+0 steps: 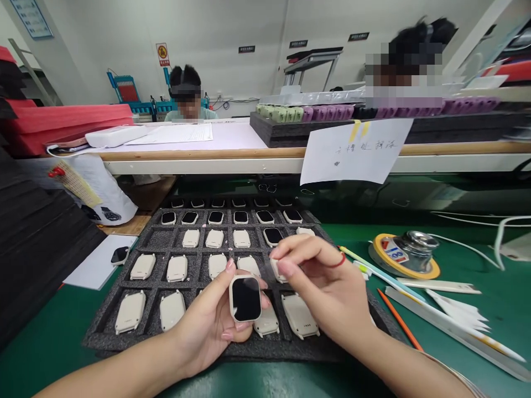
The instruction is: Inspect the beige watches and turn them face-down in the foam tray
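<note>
My left hand (pixel 215 315) grips a cream-rimmed smartwatch body (pixel 245 298) by its edges, black screen turned up toward me. The fingers of my right hand (pixel 321 282) are pinched together over the right part of a black foam tray (pixel 155 240). Just behind those fingertips a pale watch case (pixel 277 271) is partly visible; whether they grip it or something small, I cannot make out. Pale watch cases fill most tray compartments, the near ones mostly back up. Farther rows have black screens up, such as this watch (pixel 241 217). My hands hide several compartments.
On the right lie a yellow tape roll (pixel 377 257) with a glass jar (pixel 418 243), an orange stick (pixel 400 319) and white strips (pixel 456 309). At left, a watch (pixel 120 255) rests on white paper (pixel 93 271). A shelf (pixel 232 160) crosses behind; two people sit beyond it.
</note>
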`<action>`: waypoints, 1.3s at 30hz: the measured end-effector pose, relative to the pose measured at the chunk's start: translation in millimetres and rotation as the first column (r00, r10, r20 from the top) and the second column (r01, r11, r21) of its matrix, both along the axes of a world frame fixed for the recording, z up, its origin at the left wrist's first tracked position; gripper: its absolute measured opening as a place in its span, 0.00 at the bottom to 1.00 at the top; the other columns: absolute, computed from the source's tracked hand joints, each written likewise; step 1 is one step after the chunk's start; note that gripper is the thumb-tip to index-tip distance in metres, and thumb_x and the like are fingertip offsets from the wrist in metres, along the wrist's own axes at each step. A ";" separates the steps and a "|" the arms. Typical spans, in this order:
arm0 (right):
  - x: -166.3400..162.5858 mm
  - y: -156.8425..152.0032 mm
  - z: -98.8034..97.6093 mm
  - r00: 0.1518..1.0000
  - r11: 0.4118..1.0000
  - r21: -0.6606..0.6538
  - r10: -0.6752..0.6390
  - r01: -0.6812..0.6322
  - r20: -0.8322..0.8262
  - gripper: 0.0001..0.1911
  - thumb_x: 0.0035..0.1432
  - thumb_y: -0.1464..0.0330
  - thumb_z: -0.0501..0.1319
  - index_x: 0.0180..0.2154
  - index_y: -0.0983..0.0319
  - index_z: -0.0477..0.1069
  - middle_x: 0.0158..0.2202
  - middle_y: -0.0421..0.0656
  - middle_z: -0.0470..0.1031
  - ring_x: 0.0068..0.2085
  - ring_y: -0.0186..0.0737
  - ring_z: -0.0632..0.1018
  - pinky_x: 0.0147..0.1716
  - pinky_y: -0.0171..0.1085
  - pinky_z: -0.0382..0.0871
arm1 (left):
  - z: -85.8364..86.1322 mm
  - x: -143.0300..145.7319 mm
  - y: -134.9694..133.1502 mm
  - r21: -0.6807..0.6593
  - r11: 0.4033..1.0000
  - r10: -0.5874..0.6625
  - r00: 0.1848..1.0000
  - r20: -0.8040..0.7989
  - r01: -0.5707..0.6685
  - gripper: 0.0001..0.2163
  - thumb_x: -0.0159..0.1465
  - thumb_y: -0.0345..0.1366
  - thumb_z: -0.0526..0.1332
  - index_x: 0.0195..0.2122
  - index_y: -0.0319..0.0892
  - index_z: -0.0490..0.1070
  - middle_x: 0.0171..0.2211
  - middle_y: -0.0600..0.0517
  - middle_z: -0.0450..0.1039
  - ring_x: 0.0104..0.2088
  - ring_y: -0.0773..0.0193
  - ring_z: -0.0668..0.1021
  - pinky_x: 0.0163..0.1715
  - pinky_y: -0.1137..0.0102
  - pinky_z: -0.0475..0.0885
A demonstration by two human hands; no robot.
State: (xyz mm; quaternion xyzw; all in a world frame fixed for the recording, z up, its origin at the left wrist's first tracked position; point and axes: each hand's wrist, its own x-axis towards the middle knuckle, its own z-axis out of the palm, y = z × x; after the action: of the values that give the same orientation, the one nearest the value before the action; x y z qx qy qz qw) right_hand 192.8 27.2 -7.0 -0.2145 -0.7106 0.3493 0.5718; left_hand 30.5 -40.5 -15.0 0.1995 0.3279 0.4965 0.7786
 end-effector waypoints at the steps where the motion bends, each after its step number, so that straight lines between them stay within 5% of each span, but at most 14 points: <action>1: 0.4 1.9 0.0 0.999 0.996 -0.088 -0.006 0.002 -0.045 0.10 0.62 0.65 0.64 0.28 0.59 0.70 0.32 0.41 0.77 0.29 0.34 0.79 0.31 0.35 0.77 | 1.4 -0.2 -0.1 -0.004 1.000 -0.004 1.000 -0.007 0.004 0.19 0.64 0.50 0.61 0.36 0.34 0.75 0.29 0.47 0.74 0.17 0.78 0.63 0.15 0.81 0.49; 5: 0.7 7.5 -1.6 0.984 0.933 -0.342 0.057 -0.113 -0.172 0.11 0.61 0.63 0.65 0.29 0.61 0.70 0.33 0.42 0.81 0.28 0.36 0.83 0.33 0.37 0.82 | 4.2 -0.3 0.2 -0.003 1.000 -0.021 1.000 -0.015 0.020 0.18 0.62 0.49 0.63 0.35 0.35 0.76 0.28 0.47 0.75 0.16 0.78 0.62 0.14 0.80 0.48; 9: -0.4 6.9 -3.0 0.974 0.923 -0.333 0.143 -0.194 -0.173 0.08 0.58 0.64 0.69 0.34 0.60 0.73 0.39 0.43 0.82 0.43 0.39 0.84 0.46 0.37 0.80 | 3.1 -0.2 0.7 -0.002 1.000 -0.025 0.999 -0.027 0.025 0.19 0.63 0.49 0.62 0.36 0.35 0.77 0.29 0.47 0.75 0.17 0.78 0.62 0.14 0.80 0.49; 12: -0.2 3.9 -3.6 0.978 0.940 -0.280 0.162 -0.192 -0.129 0.06 0.59 0.66 0.68 0.38 0.58 0.74 0.41 0.42 0.82 0.45 0.39 0.83 0.48 0.37 0.79 | 2.5 -0.6 0.6 -0.002 0.999 -0.032 0.999 -0.027 0.032 0.19 0.64 0.49 0.61 0.36 0.35 0.77 0.28 0.46 0.75 0.17 0.78 0.62 0.14 0.80 0.49; 16: 1.4 0.2 -5.3 0.992 0.984 -0.139 0.100 -0.110 -0.075 0.02 0.60 0.71 0.66 0.36 0.58 0.76 0.36 0.41 0.82 0.39 0.38 0.84 0.43 0.37 0.81 | 2.7 -1.5 -0.5 0.011 0.999 -0.037 0.999 -0.016 0.037 0.19 0.65 0.49 0.59 0.36 0.34 0.77 0.29 0.46 0.75 0.17 0.77 0.63 0.15 0.80 0.51; 19: 3.1 -1.8 -4.9 0.999 0.993 0.107 0.041 -0.041 0.006 0.08 0.58 0.76 0.65 0.36 0.57 0.77 0.34 0.42 0.82 0.38 0.41 0.83 0.40 0.40 0.82 | 1.6 -2.1 -1.3 0.010 0.999 -0.037 0.999 0.004 0.037 0.19 0.65 0.49 0.59 0.36 0.34 0.76 0.29 0.45 0.75 0.18 0.77 0.65 0.15 0.80 0.51; 25: 9.5 -6.5 2.2 0.970 0.837 0.518 0.057 -0.175 0.236 0.18 0.58 0.79 0.64 0.49 0.58 0.75 0.37 0.46 0.84 0.40 0.42 0.84 0.41 0.40 0.81 | -0.8 -1.8 -0.9 -0.038 0.999 -0.013 0.997 0.081 0.017 0.15 0.60 0.47 0.66 0.32 0.38 0.73 0.21 0.54 0.68 0.17 0.75 0.66 0.13 0.81 0.51; 29: 12.6 -8.2 -2.9 0.921 0.778 0.555 0.073 -0.293 0.383 0.23 0.61 0.75 0.63 0.57 0.56 0.70 0.40 0.42 0.84 0.42 0.41 0.84 0.49 0.39 0.78 | 0.9 -2.3 -0.7 -0.067 0.997 -0.017 0.996 0.087 0.023 0.15 0.60 0.47 0.66 0.34 0.37 0.73 0.23 0.55 0.67 0.17 0.76 0.67 0.13 0.82 0.51; 34: 9.9 -7.2 -13.7 0.909 0.772 0.516 0.188 -0.371 0.372 0.21 0.69 0.72 0.51 0.60 0.57 0.67 0.42 0.42 0.84 0.41 0.40 0.83 0.49 0.38 0.77 | 1.2 -3.3 0.0 -0.055 0.997 -0.039 0.994 0.097 0.045 0.17 0.61 0.48 0.64 0.34 0.36 0.73 0.23 0.56 0.65 0.16 0.77 0.65 0.12 0.82 0.50; 39: 5.9 -10.0 -6.5 0.912 0.737 0.597 0.065 -0.318 0.406 0.18 0.62 0.76 0.61 0.53 0.59 0.71 0.39 0.42 0.84 0.39 0.40 0.82 0.48 0.41 0.76 | -0.4 -0.8 -0.3 -0.030 0.999 -0.018 0.995 0.095 0.021 0.18 0.60 0.50 0.65 0.32 0.37 0.71 0.22 0.56 0.64 0.17 0.77 0.63 0.13 0.82 0.49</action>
State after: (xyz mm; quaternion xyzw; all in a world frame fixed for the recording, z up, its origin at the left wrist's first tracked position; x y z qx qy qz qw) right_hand 198.6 17.2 -13.5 0.0133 -0.8974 0.0932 0.4310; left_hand 29.7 -40.8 -15.4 0.1670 0.2960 0.4926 0.8012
